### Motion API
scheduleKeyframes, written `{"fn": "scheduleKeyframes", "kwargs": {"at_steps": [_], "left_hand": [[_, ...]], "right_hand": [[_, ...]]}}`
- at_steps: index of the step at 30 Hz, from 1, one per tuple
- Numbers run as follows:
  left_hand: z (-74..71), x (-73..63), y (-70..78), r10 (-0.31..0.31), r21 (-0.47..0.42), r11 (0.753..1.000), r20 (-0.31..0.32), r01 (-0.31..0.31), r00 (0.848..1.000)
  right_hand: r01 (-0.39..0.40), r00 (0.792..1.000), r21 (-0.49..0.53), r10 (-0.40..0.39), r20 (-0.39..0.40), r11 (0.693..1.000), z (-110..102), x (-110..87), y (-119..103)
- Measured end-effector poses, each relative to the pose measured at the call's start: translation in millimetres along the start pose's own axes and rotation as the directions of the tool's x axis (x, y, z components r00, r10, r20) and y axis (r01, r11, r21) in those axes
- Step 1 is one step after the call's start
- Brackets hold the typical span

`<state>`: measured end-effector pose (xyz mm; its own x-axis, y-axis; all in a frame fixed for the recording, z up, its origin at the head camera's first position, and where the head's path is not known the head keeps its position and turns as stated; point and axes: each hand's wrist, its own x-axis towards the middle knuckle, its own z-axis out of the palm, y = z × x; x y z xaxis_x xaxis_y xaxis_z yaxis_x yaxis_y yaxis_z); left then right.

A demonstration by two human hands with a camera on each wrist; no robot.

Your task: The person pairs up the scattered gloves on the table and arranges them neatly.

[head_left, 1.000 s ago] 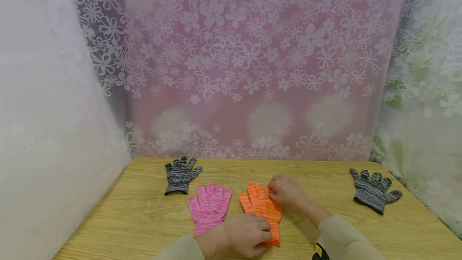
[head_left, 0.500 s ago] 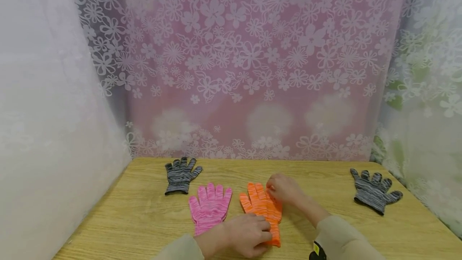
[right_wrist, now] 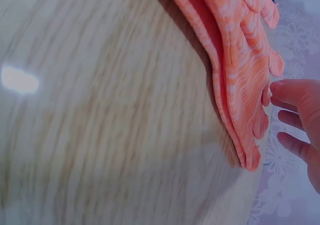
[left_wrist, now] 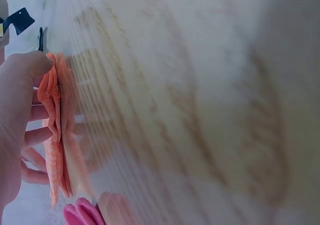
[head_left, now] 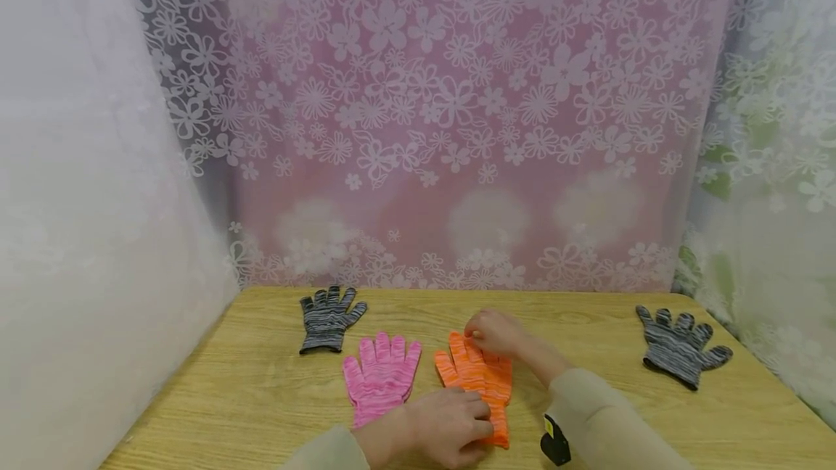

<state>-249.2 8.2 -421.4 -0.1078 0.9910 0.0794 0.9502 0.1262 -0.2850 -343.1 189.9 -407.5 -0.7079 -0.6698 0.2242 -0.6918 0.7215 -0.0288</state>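
Observation:
An orange knit glove [head_left: 472,367] lies flat on the table, fingers pointing away; its edge shows two layers in the right wrist view. My left hand [head_left: 451,426] rests across its cuff. In the left wrist view, that hand's thumb is at the cuff edge and its fingers reach loosely over the glove [left_wrist: 52,135]. My right hand [head_left: 496,332] is at the far end, over the glove's finger ends. The right wrist view has its thumb and forefinger [right_wrist: 287,90] together at the tip of a middle glove finger, pinching it.
A pink knit glove [head_left: 382,376] lies just left of the orange one, its cuff partly behind my left forearm. Grey striped gloves lie farther out, one at the back left [head_left: 329,319], another at the right [head_left: 682,348]. A floral curtain [head_left: 457,129] hangs behind the table [head_left: 215,397].
My right hand has shifted left along the orange glove's fingertips, from the right-hand finger toward the middle ones. The left hand stays on the cuff.

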Motion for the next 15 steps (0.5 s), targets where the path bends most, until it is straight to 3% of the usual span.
{"fn": "scheduleKeyframes", "kwargs": {"at_steps": [10, 15], "left_hand": [[-2.4, 0.0, 0.8, -0.008, -0.003, 1.0, -0.003, 0.008, 1.0], [-1.8, 0.0, 0.7, -0.006, 0.01, 1.0, -0.006, 0.006, 1.0]], "right_hand": [[-0.006, 0.999, -0.027, 0.007, 0.039, 1.0, 3.3, 6.5, -1.3], [-0.011, 1.0, -0.054, 0.011, 0.009, 0.998, 7.1, 5.6, 0.2]]}}
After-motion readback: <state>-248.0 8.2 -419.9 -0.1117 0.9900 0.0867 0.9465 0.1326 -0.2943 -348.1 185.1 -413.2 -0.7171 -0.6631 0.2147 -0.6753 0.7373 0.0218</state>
